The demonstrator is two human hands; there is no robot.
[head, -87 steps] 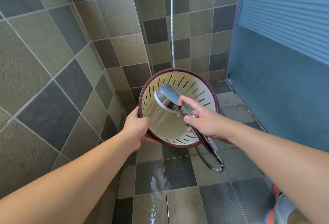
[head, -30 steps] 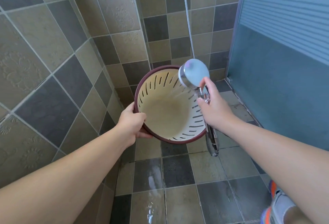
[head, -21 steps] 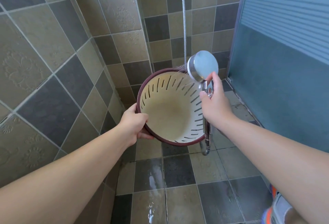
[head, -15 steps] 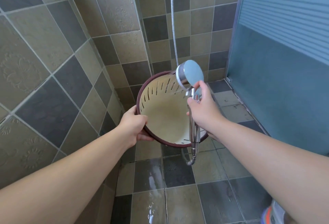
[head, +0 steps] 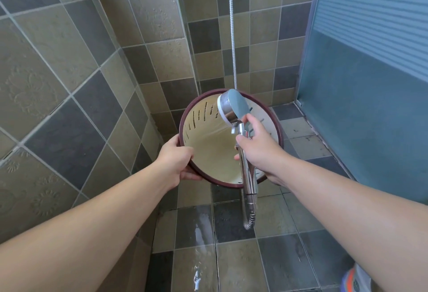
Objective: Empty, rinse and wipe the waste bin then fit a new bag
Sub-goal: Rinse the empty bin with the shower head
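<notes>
A round waste bin with a dark red rim and a cream slotted inside is held tilted above the floor, its mouth facing me. My left hand grips its left rim. My right hand grips the chrome handle of a shower head. The head sits over the bin's upper rim and faces left into the bin, with fine water spray showing inside. My right hand and the handle hide part of the bin's right wall.
Tiled walls close in on the left and at the back. A frosted blue glass door stands on the right. The metal hose hangs down the back wall and loops below the handle. The floor tiles are wet. A shoe shows bottom right.
The shower head swung from the bin's right rim leftward to its upper middle and now points into the bin. My left hand kept its grip on the rim.
</notes>
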